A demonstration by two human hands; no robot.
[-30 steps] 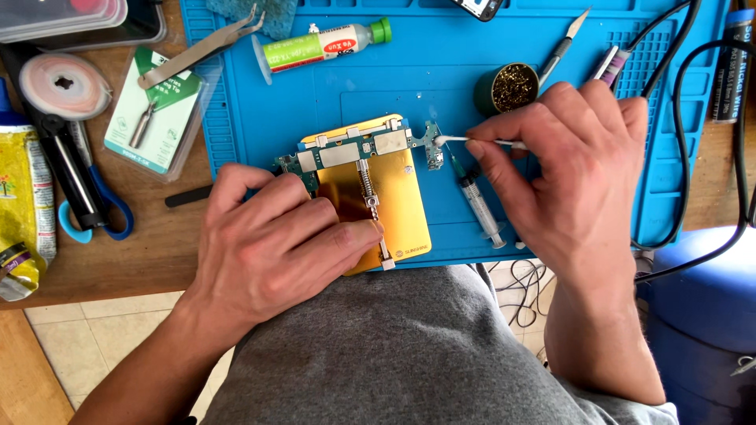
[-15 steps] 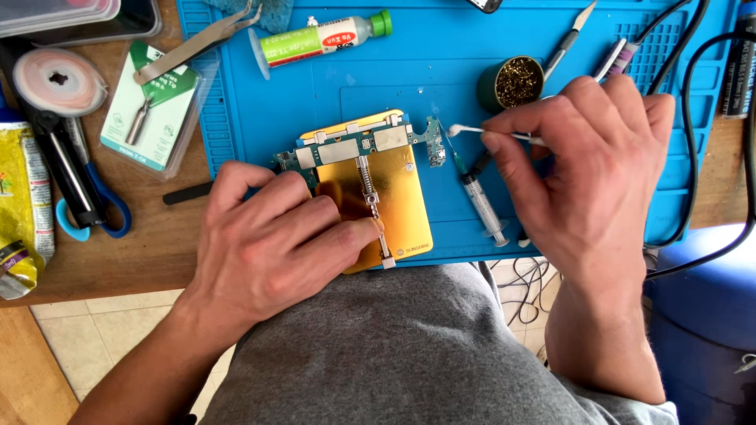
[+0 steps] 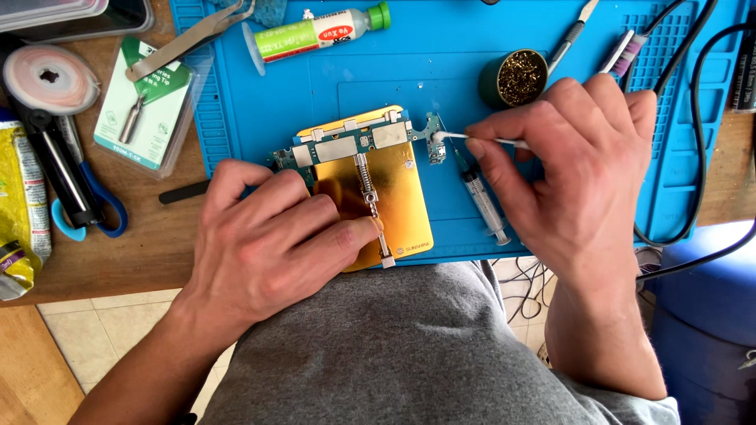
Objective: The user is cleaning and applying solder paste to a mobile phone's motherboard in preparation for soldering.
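We rest our left hand (image 3: 268, 236) flat on the gold-coloured metal holder plate (image 3: 398, 201), its fingers (image 3: 331, 236) lying close together and pressed down on the plate's lower left part, gripping nothing. The plate sits on the blue silicone work mat (image 3: 409, 71), which covers the wooden tabletop (image 3: 150, 244), and a narrow green circuit board (image 3: 354, 145) is clamped across its upper edge by a sprung sliding bar (image 3: 370, 201).

Our right hand (image 3: 583, 181) holds a thin white cotton swab (image 3: 480, 139), with thumb and forefinger pinched together on its stick. The swab's white tip touches the small right-hand end of the circuit board, just beyond the plate's corner.

A clear plastic syringe (image 3: 482, 201) lies on the mat just below the swab, partly under the right hand. A round green tin of brass wool (image 3: 516, 77) stands near the knuckles, above the swab. Farther up the mat lies a syringe tube with a green cap (image 3: 319, 33), and a grey-handled tool (image 3: 573, 31) and a pen-shaped tool (image 3: 618, 51) lie at the upper right. Black cables (image 3: 685, 94) loop over the mat's right side.

To the left, on the bare tabletop, lie a packaged tool tip on a green card (image 3: 146, 110), metal tweezers (image 3: 185, 39), a roll of pinkish tape (image 3: 47, 79), blue-handled scissors (image 3: 87, 205) and a yellow packet (image 3: 20, 205).
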